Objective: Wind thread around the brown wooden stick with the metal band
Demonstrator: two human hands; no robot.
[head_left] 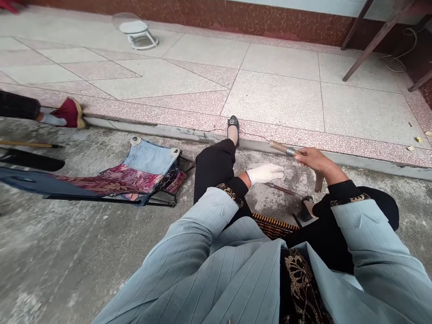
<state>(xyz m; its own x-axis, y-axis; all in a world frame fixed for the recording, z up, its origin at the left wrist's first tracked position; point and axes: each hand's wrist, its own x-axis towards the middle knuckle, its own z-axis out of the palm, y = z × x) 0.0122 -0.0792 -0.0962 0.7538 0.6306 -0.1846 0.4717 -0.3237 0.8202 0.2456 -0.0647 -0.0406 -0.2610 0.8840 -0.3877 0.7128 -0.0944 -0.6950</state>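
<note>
My right hand, bare, is closed around a brown wooden stick wound with silvery wire. Below this palm juts another brown wooden piece; whether it joins the stick is hidden. A thin dark wire runs left from the stick's tip across the curb. My left hand, in a white knitted glove, hovers left of the stick with its fingers loosely stretched, seemingly holding nothing. Under it, a thin reddish-brown rod with a wire-wrapped part lies low between my feet.
A woven seat edge shows beneath me. Left stands a folding chair with patterned fabric. Another person's red shoe rests by the raised tiled step. A white stool and wooden legs stand farther back.
</note>
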